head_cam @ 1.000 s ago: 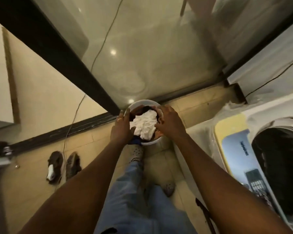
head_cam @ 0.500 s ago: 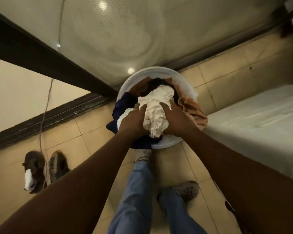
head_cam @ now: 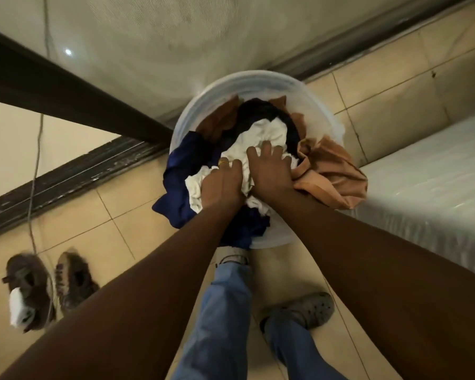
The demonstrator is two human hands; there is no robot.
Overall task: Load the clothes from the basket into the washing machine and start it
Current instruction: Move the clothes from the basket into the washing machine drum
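Nearest, the left hand (head_cam: 222,183) digs its fingers into the folds of a white garment (head_cam: 269,133) and grips it. Just to its right the right hand (head_cam: 269,171) lies on the same cloth with fingers spread and pressing, not closed round anything.

The step in hand looks like gathering a first armful. To do it well, both hands should work under the white piece and scoop up what lies below it. They should bunch the load tightly so that no sleeves trail over the rim, then lift straight up before turning toward the machine.

Under and around the hands sits the basket (head_cam: 307,100), a pale round tub on the tiled floor (head_cam: 115,215), heaped full of clothes. A navy garment (head_cam: 181,171) spills over the rim left of the left hand, and a tan garment (head_cam: 329,171) hangs over it right of the right hand. Beyond the fingertips lie a dark garment (head_cam: 261,111) and a brown one (head_cam: 220,119).

No washer opening is in view. A pale covered surface (head_cam: 436,174) stands further right; I cannot tell whether it is the machine.
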